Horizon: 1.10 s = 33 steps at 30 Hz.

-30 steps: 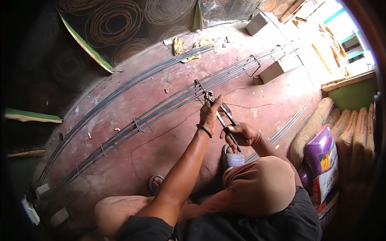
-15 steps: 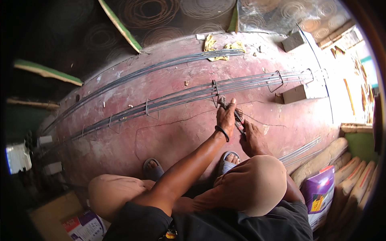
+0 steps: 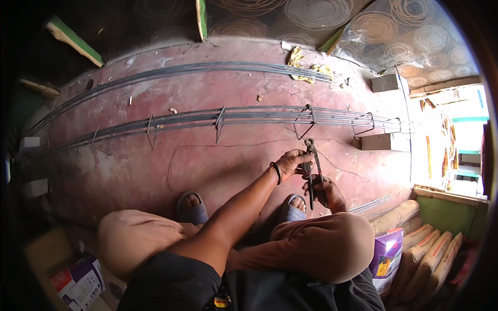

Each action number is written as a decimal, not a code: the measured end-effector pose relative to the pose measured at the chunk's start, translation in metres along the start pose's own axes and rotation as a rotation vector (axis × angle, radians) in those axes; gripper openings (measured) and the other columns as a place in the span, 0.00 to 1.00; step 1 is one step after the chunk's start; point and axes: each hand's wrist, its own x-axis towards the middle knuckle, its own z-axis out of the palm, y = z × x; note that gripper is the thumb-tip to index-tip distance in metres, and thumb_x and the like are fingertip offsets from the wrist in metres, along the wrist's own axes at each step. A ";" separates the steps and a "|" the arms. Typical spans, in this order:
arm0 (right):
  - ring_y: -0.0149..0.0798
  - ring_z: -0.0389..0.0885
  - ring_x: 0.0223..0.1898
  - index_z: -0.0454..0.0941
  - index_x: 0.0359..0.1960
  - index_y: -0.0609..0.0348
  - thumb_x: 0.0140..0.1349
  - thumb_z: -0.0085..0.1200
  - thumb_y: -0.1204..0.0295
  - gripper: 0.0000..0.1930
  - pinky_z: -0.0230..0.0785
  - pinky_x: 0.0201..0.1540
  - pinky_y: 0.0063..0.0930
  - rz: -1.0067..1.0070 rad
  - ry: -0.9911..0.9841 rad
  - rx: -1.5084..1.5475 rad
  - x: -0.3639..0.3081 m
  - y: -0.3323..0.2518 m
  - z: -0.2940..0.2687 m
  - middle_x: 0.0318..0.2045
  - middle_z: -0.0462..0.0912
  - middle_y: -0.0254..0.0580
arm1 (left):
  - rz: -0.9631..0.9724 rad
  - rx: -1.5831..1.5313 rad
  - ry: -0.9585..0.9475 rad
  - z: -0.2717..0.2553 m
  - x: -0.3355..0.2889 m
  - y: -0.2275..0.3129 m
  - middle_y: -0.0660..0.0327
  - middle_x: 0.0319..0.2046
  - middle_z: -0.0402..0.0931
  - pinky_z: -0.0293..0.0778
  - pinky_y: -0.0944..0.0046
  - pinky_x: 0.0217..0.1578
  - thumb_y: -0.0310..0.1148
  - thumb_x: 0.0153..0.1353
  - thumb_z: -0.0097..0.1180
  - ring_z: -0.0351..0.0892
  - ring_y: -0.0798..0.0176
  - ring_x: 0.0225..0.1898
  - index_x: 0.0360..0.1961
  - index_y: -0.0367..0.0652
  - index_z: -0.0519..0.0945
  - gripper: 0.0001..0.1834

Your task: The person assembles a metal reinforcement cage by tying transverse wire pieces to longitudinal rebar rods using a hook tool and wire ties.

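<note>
A pair of pincers (image 3: 318,165) is held between my hands, its jaws pointing away from me and its handles spread toward me. My left hand (image 3: 293,164), with a black band on the wrist, has its fingers closed at the neck below the jaws. A dark bundle that looks like thin wire shows under those fingers, partly hidden. Around the handles curl the fingers of my right hand (image 3: 330,196). Just beyond the jaws lies a long cage of steel bars (image 3: 264,118), with a square stirrup (image 3: 313,123) standing around the bars.
More bars (image 3: 207,67) run along the wall, their right end over a yellow cloth (image 3: 296,58). Concrete blocks (image 3: 381,141) sit at the right. Several filled sacks (image 3: 425,256) and a purple bag (image 3: 386,254) lie beside my right knee. A thin wire (image 3: 223,145) trails across the floor.
My view has shifted, so the bars lie more level. Both hands have drawn back from the stirrup, and the pincers now stand more upright in view with handles apart.
</note>
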 end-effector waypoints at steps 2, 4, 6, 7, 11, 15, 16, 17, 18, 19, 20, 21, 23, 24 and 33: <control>0.47 0.82 0.44 0.69 0.58 0.68 0.51 0.51 0.73 0.29 0.76 0.42 0.32 -0.001 -0.071 0.097 0.012 0.022 0.017 0.46 0.81 0.55 | -0.011 -0.060 -0.062 -0.034 -0.011 -0.003 0.65 0.33 0.78 0.77 0.63 0.41 0.44 0.56 0.68 0.78 0.69 0.35 0.41 0.42 0.78 0.20; 0.53 0.79 0.52 0.66 0.62 0.67 0.50 0.52 0.72 0.33 0.76 0.46 0.35 -0.057 -0.038 0.191 0.012 0.025 0.044 0.51 0.78 0.58 | -0.052 -0.097 -0.068 -0.044 -0.023 -0.001 0.64 0.33 0.79 0.77 0.63 0.42 0.34 0.56 0.65 0.79 0.67 0.36 0.42 0.41 0.78 0.14; 0.54 0.78 0.54 0.65 0.63 0.66 0.50 0.52 0.71 0.34 0.76 0.47 0.37 -0.055 -0.026 0.161 0.015 0.034 0.045 0.53 0.77 0.58 | -0.086 0.067 0.035 -0.068 -0.029 0.001 0.62 0.34 0.80 0.78 0.62 0.39 0.29 0.55 0.61 0.80 0.66 0.35 0.42 0.41 0.79 0.12; 0.55 0.77 0.55 0.64 0.65 0.65 0.50 0.52 0.70 0.36 0.75 0.48 0.39 -0.062 -0.037 0.120 0.020 0.036 0.044 0.54 0.76 0.58 | -0.088 0.213 0.134 -0.080 -0.029 0.004 0.61 0.34 0.81 0.78 0.63 0.38 0.27 0.54 0.59 0.80 0.66 0.34 0.42 0.41 0.79 0.13; 0.54 0.79 0.54 0.63 0.66 0.63 0.53 0.50 0.71 0.34 0.75 0.49 0.39 -0.092 -0.120 -0.115 0.036 0.031 0.042 0.55 0.77 0.57 | 0.124 0.838 1.089 -0.124 -0.024 0.018 0.49 0.33 0.82 0.77 0.57 0.37 0.28 0.56 0.52 0.82 0.52 0.35 0.40 0.41 0.79 0.11; 0.33 0.80 0.36 0.74 0.52 0.67 0.59 0.52 0.73 0.19 0.73 0.39 0.29 0.055 0.238 -1.024 0.051 0.045 -0.003 0.33 0.81 0.40 | 0.238 0.929 1.045 -0.107 -0.017 0.022 0.46 0.34 0.81 0.76 0.54 0.39 0.29 0.58 0.49 0.82 0.46 0.38 0.36 0.39 0.78 0.08; 0.29 0.75 0.32 0.75 0.46 0.66 0.63 0.53 0.68 0.14 0.71 0.36 0.26 0.012 0.266 -0.968 0.051 0.043 0.005 0.26 0.76 0.33 | 0.234 1.072 1.025 -0.107 -0.019 0.024 0.46 0.34 0.80 0.76 0.54 0.39 0.30 0.58 0.50 0.82 0.47 0.38 0.35 0.39 0.77 0.08; 0.29 0.75 0.33 0.74 0.48 0.66 0.67 0.52 0.64 0.17 0.72 0.37 0.26 -0.058 0.314 -0.729 0.053 0.060 0.001 0.29 0.76 0.34 | 0.230 1.213 1.003 -0.106 -0.021 0.027 0.47 0.34 0.80 0.76 0.54 0.39 0.30 0.58 0.50 0.82 0.48 0.39 0.34 0.38 0.76 0.07; 0.29 0.75 0.34 0.73 0.50 0.65 0.67 0.52 0.63 0.18 0.73 0.37 0.26 -0.241 0.333 -0.608 0.051 0.076 -0.010 0.30 0.76 0.34 | 0.394 1.155 0.906 -0.098 -0.024 0.026 0.48 0.34 0.78 0.76 0.56 0.38 0.34 0.58 0.54 0.81 0.51 0.37 0.37 0.36 0.76 0.11; 0.28 0.75 0.34 0.73 0.51 0.65 0.68 0.52 0.62 0.19 0.73 0.38 0.26 -0.407 0.343 -0.480 0.045 0.085 -0.014 0.32 0.76 0.35 | 0.391 1.159 0.914 -0.084 -0.021 0.027 0.48 0.34 0.78 0.76 0.56 0.38 0.34 0.58 0.54 0.81 0.51 0.37 0.37 0.36 0.76 0.11; 0.28 0.76 0.34 0.72 0.53 0.64 0.68 0.52 0.65 0.17 0.74 0.39 0.26 -0.612 0.305 -0.546 0.036 0.085 -0.024 0.34 0.76 0.35 | 0.578 1.120 0.837 -0.066 -0.014 0.026 0.50 0.34 0.77 0.76 0.57 0.37 0.35 0.56 0.58 0.80 0.53 0.36 0.38 0.36 0.76 0.13; 0.28 0.76 0.34 0.72 0.53 0.64 0.68 0.52 0.65 0.17 0.74 0.39 0.26 -0.614 0.288 -0.537 0.031 0.072 -0.016 0.34 0.76 0.35 | 0.764 1.084 0.763 -0.047 -0.011 0.032 0.51 0.34 0.77 0.77 0.58 0.37 0.36 0.55 0.61 0.80 0.55 0.34 0.39 0.36 0.77 0.16; 0.29 0.75 0.33 0.72 0.52 0.63 0.69 0.51 0.68 0.14 0.73 0.37 0.25 -0.543 0.532 -0.670 0.018 0.036 0.008 0.32 0.75 0.35 | 0.686 0.966 0.658 -0.002 -0.005 0.047 0.53 0.36 0.77 0.77 0.60 0.35 0.38 0.52 0.65 0.78 0.58 0.32 0.40 0.37 0.77 0.18; 0.29 0.75 0.31 0.72 0.51 0.63 0.70 0.49 0.69 0.13 0.73 0.36 0.26 -0.406 0.556 -0.646 0.015 0.017 0.016 0.31 0.74 0.35 | 0.676 1.028 0.657 0.001 0.002 0.049 0.54 0.33 0.77 0.76 0.60 0.34 0.36 0.54 0.63 0.78 0.58 0.28 0.39 0.38 0.78 0.16; 0.40 0.77 0.28 0.73 0.40 0.65 0.66 0.49 0.75 0.06 0.70 0.30 0.32 -0.773 0.671 -1.291 0.037 -0.016 0.000 0.29 0.74 0.47 | 0.739 1.335 0.617 -0.001 0.032 0.046 0.50 0.31 0.79 0.74 0.50 0.40 0.33 0.61 0.56 0.79 0.44 0.36 0.39 0.40 0.80 0.09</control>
